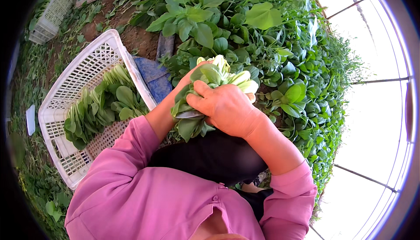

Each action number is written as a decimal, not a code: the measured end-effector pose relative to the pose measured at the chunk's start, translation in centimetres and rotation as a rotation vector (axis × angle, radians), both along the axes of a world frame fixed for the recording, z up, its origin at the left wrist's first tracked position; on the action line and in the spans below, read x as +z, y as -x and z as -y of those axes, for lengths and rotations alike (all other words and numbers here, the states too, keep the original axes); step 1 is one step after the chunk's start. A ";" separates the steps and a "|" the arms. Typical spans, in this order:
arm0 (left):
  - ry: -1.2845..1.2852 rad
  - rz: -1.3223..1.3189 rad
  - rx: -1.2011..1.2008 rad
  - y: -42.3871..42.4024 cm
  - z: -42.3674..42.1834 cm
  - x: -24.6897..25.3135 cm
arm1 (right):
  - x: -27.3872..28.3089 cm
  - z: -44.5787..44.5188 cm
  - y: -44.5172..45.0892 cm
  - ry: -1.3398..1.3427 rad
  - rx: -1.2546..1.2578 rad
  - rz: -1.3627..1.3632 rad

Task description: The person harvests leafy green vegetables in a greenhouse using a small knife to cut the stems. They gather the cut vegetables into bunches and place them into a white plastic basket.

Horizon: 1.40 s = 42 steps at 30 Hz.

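My left hand [187, 77] reaches in from the left and is wrapped around a bunch of bok choy [211, 74]. Leaves hide most of its fingers. My right hand [228, 103] lies over the near side of the same bunch, its fingers closed on the leaves and stalks. Pale stalk ends point up and to the right. From under the right hand a metal knife blade [189, 114] sticks out to the left among the leaves; its handle is hidden. More leaves hang below the hands, above my dark trouser leg [210, 156].
A white perforated plastic crate [115, 39] stands at the left, with bok choy [101, 102] lined up inside. Blue material [151, 76] lies against its right side. Densely growing greens [302, 115] fill the right. Other crates [54, 13] stand at upper left, near bare soil [137, 41].
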<state>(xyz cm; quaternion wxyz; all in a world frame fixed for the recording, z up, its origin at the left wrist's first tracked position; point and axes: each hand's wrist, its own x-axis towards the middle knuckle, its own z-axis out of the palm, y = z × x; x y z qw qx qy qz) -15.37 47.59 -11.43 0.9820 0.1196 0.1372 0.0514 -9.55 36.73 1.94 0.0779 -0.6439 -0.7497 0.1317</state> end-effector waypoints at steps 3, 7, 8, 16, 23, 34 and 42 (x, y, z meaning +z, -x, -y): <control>0.163 0.074 -0.178 0.1 -1.0 0.0 | 0.6 1.5 -1.2 -0.060 -0.103 -0.156; 0.127 -0.001 -0.290 1.4 -1.6 2.7 | -0.2 3.3 -3.7 -0.320 -0.439 -0.739; 0.175 0.045 -0.340 1.8 -2.1 2.7 | -0.3 3.6 -3.5 -0.398 -0.626 -1.157; -1.771 0.062 0.253 2.3 -0.4 3.0 | -2.2 6.4 -6.9 -0.370 -0.952 -1.607; -0.839 0.034 -0.107 -2.9 1.6 6.4 | -2.6 6.5 -7.8 -0.212 -0.874 -1.763; -0.640 -0.400 0.409 19.3 -11.3 4.8 | -14.5 22.2 -10.9 -0.246 -1.504 -1.786; -0.908 -1.355 0.118 30.1 -12.2 -4.4 | -26.2 30.6 -6.8 -0.260 -1.932 -2.015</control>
